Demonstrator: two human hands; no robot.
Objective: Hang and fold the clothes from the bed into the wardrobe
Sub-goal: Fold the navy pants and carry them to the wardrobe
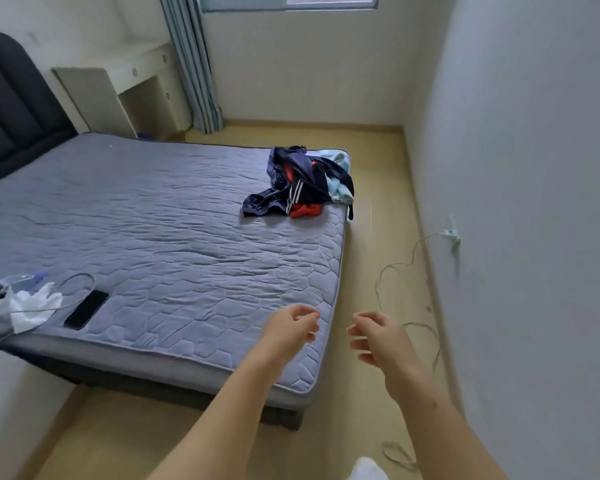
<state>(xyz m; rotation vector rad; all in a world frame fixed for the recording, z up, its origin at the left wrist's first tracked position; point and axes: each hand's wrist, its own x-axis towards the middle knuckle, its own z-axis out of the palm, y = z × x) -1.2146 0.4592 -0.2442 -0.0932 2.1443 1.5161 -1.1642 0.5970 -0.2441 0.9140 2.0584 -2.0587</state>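
Nearest to the camera, two bare arms are held out. The left hand [293, 323] is held over the near corner of the bed [170, 220], which is wide and covered in a grey-blue quilted sheet. The right hand [374, 332] is held just beside it, over the pale yellow floor [371, 237]. The two hands are a little apart, the fingers are loosely curled, and nothing is held in either one. To the left, near the bed's edge, a flat black phone [86, 310] is laid next to a crumpled white cloth [32, 306]. Further off, at the far right corner of the bed, a heap of clothes [302, 183] is piled: dark blue with white stripes, orange and pale blue. The heap is found straight ahead of the hands and well apart from them. Its longer side seems to run along the right edge of the bed, and one dark bit is hung over the side. The left hand is judged a little nearer, but some steps along the bed are likely needed first. No wardrobe is seen.
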